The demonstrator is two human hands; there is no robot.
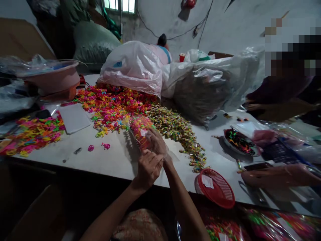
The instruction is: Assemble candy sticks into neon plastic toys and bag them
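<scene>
My left hand point(147, 169) is closed in a pinch on the near end of a clear plastic bag point(141, 132) filled with small neon plastic pieces. My right hand point(158, 142) is wrapped around the same bag from the right side, partly veiled by the plastic. The bag lies tilted over the white table point(110, 160), its far end towards a big heap of neon pieces point(112, 103).
A strip of small multicoloured items point(180, 134) runs to a red mesh basket point(215, 189) at the table edge. A pink basin point(54, 80) and another neon pile point(32, 134) lie left. Large plastic sacks point(175, 77) fill the back. Another person's hand point(281, 175) rests at right near a dark dish point(239, 142).
</scene>
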